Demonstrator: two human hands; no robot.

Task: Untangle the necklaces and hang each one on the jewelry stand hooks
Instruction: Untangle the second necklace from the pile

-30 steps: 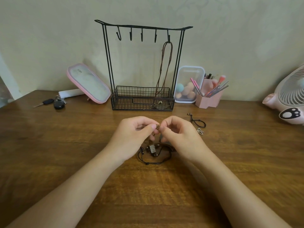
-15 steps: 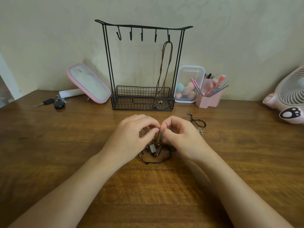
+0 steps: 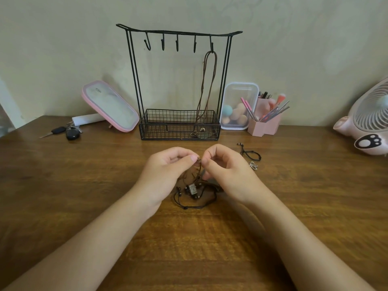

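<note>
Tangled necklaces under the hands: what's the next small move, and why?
The left hand and right hand both pinch a brown cord close together, above the tangle that lies bunched on the table. Probably best: ease the hands slightly apart to draw that cord free of the bunch; nothing looks ready to hang yet.
</note>
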